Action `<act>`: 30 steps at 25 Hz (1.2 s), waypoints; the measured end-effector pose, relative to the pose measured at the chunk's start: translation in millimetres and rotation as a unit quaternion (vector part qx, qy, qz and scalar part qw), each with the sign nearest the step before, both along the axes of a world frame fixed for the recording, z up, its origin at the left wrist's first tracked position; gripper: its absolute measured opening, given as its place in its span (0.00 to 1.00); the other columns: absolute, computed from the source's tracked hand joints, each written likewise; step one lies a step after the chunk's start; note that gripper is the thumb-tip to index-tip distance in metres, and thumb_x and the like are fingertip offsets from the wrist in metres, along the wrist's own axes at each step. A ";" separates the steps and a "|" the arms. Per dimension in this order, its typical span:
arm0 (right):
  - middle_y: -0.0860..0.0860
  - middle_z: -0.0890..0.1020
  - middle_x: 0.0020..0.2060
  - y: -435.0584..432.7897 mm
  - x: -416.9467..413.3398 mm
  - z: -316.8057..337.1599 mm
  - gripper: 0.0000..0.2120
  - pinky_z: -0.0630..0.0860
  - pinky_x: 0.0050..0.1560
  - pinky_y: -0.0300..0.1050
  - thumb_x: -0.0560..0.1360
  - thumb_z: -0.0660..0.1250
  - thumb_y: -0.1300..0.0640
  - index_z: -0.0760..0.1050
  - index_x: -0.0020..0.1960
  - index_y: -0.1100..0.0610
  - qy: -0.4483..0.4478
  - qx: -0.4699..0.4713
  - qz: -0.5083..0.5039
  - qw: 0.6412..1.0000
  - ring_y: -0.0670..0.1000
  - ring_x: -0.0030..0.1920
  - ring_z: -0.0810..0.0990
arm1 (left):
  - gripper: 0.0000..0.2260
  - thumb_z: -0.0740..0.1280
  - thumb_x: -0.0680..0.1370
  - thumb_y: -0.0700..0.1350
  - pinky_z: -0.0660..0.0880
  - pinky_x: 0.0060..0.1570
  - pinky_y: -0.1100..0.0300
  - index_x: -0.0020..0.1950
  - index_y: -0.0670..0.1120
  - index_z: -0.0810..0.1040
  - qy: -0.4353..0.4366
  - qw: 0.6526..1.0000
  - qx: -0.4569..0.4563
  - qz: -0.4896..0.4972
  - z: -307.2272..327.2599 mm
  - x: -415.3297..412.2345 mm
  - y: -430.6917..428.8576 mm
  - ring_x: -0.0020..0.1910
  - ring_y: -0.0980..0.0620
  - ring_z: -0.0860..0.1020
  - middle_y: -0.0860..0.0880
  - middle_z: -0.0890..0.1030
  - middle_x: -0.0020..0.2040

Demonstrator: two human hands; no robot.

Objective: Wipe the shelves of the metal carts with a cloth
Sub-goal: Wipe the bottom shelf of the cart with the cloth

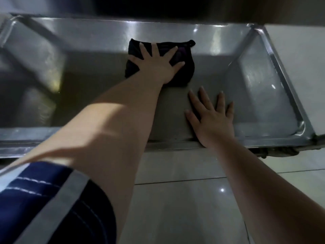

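Directly beneath the left hand (158,67) lies the cloth (186,74).

This seems to be a commercial kitchen or a service room. The stainless steel cart shelf (260,88) is shiny and has a raised rim. In front of it lie pale glossy floor tiles (184,208), and right of it stands a plain white panel (299,67).

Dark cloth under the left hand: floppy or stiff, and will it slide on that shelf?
Probably floppy: the dark cloth lies rumpled, edges uneven around the left hand. Likely slides easily, since the metal shelf looks smooth and glossy.
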State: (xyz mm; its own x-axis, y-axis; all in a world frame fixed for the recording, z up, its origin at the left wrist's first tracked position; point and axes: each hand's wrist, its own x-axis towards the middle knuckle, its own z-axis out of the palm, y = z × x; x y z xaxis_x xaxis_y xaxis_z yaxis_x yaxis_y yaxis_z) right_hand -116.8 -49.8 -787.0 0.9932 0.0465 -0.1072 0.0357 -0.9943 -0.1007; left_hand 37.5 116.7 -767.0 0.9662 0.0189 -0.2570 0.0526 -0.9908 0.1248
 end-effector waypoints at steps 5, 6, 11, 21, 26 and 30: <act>0.42 0.42 0.79 -0.3 0.3 1.3 0.29 0.35 0.74 0.64 0.77 0.40 0.32 0.38 0.76 0.34 0.006 0.008 -0.002 1.000 0.60 0.77 0.36 | 0.31 0.44 0.73 0.76 0.44 0.66 0.24 0.75 0.70 0.50 -0.065 0.998 -0.007 -0.019 -4.0 -105.2 34.4 0.78 0.37 0.44 0.49 0.49 0.81; 0.42 0.42 0.79 -0.1 -0.6 1.2 0.29 0.35 0.74 0.65 0.77 0.40 0.32 0.37 0.76 0.34 0.003 0.006 0.000 1.000 0.60 0.77 0.37 | 0.31 0.43 0.72 0.76 0.45 0.66 0.25 0.75 0.71 0.51 -0.090 0.996 -0.003 -0.024 -7.9 -147.2 44.9 0.78 0.37 0.46 0.48 0.51 0.81; 0.43 0.42 0.79 3.9 -4.6 -3.4 0.29 0.37 0.73 0.66 0.77 0.37 0.33 0.37 0.76 0.35 -0.009 -0.015 0.003 1.000 0.62 0.77 0.38 | 0.30 0.42 0.71 0.77 0.44 0.64 0.24 0.73 0.75 0.46 -0.077 0.997 0.022 -0.021 -12.7 -187.9 59.8 0.78 0.36 0.45 0.49 0.49 0.81; 0.41 0.44 0.79 -3.0 6.4 -1.5 0.29 0.36 0.74 0.65 0.77 0.41 0.31 0.39 0.76 0.32 0.003 0.006 -0.003 1.000 0.59 0.78 0.38 | 0.32 0.45 0.75 0.74 0.42 0.67 0.25 0.77 0.67 0.48 -0.026 0.999 0.002 -0.020 2.1 -36.1 26.2 0.78 0.35 0.42 0.48 0.46 0.81; 0.41 0.44 0.79 -3.9 5.1 -5.2 0.29 0.37 0.74 0.65 0.75 0.39 0.30 0.38 0.75 0.32 -0.007 0.009 0.002 1.000 0.59 0.78 0.38 | 0.30 0.44 0.71 0.76 0.52 0.66 0.30 0.74 0.73 0.49 -0.091 0.995 0.017 -0.024 -5.1 -198.0 96.2 0.78 0.40 0.50 0.51 0.53 0.80; 0.42 0.44 0.79 2.5 3.1 -7.1 0.30 0.37 0.74 0.66 0.75 0.37 0.30 0.37 0.75 0.33 -0.016 -0.004 -0.003 1.000 0.60 0.78 0.38 | 0.29 0.42 0.70 0.78 0.50 0.65 0.28 0.70 0.77 0.42 -0.059 0.997 0.050 0.010 -7.5 -198.0 117.6 0.78 0.40 0.46 0.53 0.48 0.81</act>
